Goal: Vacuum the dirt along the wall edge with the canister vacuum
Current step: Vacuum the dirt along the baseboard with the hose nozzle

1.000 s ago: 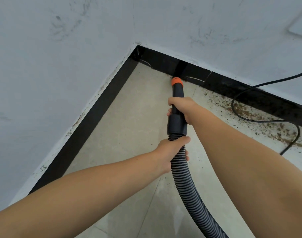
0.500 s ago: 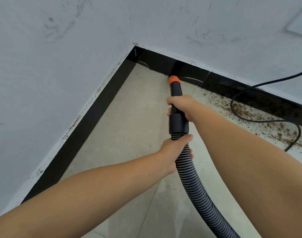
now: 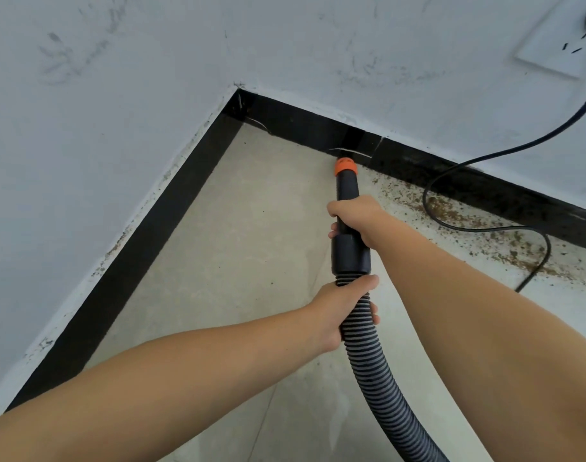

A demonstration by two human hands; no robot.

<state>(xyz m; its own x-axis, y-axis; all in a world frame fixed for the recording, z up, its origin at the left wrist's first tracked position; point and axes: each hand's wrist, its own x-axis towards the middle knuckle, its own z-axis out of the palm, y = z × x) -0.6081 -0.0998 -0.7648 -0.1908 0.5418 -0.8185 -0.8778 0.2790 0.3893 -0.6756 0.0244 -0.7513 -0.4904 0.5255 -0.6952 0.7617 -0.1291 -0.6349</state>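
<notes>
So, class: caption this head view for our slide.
Both hands steer the vacuum nozzle to the baseboard, dirt lying rightward.

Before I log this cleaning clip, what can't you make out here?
- Canister: out of the head view; the hose runs off the bottom edge.
- Nozzle mouth: faces away, against the baseboard.
- Cord's plug: cut by the top right edge.
- Fingers of both hands, left hand and right hand: wrapped behind the hose.

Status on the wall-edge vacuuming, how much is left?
Done: floor from the corner to the orange nozzle tip looks clean. In hand: right hand grips the black wand, left hand the ribbed hose, tip at the baseboard. Left: brown dirt beyond, around the power cord.
</notes>
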